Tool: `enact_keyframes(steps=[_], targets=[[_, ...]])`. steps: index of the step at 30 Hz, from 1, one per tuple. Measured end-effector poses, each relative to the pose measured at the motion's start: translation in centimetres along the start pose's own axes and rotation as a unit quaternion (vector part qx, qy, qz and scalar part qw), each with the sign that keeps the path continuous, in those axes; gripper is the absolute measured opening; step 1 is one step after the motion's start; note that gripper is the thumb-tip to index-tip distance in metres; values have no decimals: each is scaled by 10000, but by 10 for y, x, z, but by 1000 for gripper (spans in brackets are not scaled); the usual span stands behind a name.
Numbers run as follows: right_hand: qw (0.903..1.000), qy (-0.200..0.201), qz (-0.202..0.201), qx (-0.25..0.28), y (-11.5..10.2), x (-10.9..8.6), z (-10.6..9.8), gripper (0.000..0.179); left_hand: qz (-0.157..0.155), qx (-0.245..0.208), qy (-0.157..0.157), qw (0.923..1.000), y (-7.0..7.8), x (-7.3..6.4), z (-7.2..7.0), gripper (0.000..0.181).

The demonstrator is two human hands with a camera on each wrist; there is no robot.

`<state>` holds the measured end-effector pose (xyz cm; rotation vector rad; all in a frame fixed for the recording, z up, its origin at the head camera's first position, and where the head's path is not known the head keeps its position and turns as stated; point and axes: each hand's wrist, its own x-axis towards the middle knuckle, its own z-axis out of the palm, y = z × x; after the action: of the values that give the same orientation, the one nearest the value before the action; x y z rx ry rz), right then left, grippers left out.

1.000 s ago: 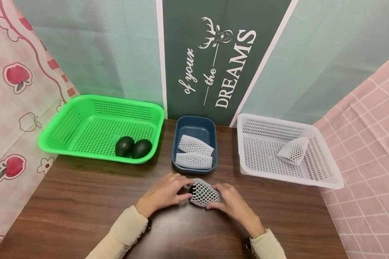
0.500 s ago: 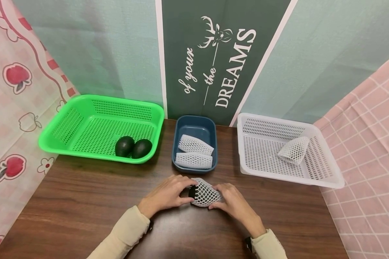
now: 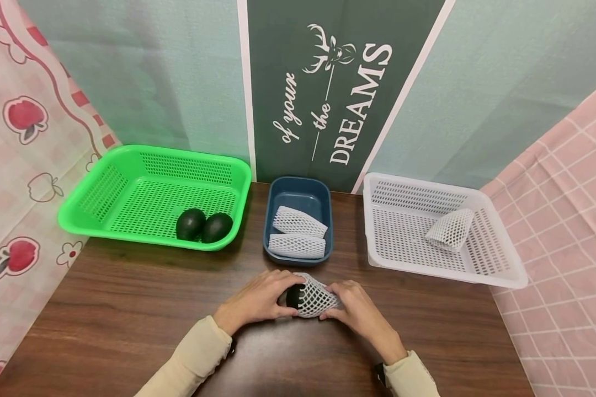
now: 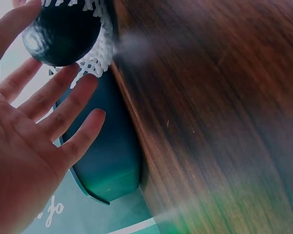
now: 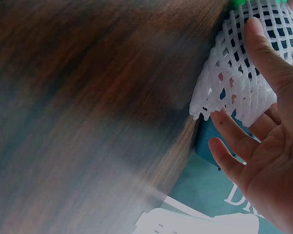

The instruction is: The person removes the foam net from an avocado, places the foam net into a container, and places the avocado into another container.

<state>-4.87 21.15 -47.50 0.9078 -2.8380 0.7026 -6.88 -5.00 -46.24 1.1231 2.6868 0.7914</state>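
Observation:
A dark avocado (image 3: 293, 296) sits partly inside a white foam net sleeve (image 3: 318, 299) over the table, close in front of the blue tray. My left hand (image 3: 258, 296) holds its bare left end between thumb and fingers. In the left wrist view the smooth, rounded end of the avocado (image 4: 63, 36) shows at the fingertips, with the net's edge behind it. My right hand (image 3: 357, 311) pinches the sleeve's narrower right end. The right wrist view has the thumb lying on the net (image 5: 234, 73) and fingers beneath it.
Two more dark avocados (image 3: 217, 227) lie in a green basket (image 3: 154, 240) at the left. The blue tray (image 3: 300, 184) holds two flat foam net sleeves (image 3: 298, 246). At the right, a white basket (image 3: 442, 274) contains a netted piece (image 3: 451, 230). Fabric walls surround the table (image 3: 129, 309).
The left hand has shifted slightly right along the avocado. More of the avocado's dark left end shows, the net's edge now lying further right. The right hand has barely moved.

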Motion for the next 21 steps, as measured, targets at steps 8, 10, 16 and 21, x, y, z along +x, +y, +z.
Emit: enact_keyframes(steps=[8,10,16,21], targets=[[9998,28,-98,-148,0,1,1,42,27,25,-2,10000,-1,0,1,62],[9997,70,-164,-187,0,1,2,41,36,12,-1,10000,-1,0,1,62],[9993,76,-208,-298,0,2,2,37,34,-74,-2,10000,-1,0,0,65],[9994,-50,-95,-331,-2,3,2,35,16,-139,-94,9999,-1,0,1,66]])
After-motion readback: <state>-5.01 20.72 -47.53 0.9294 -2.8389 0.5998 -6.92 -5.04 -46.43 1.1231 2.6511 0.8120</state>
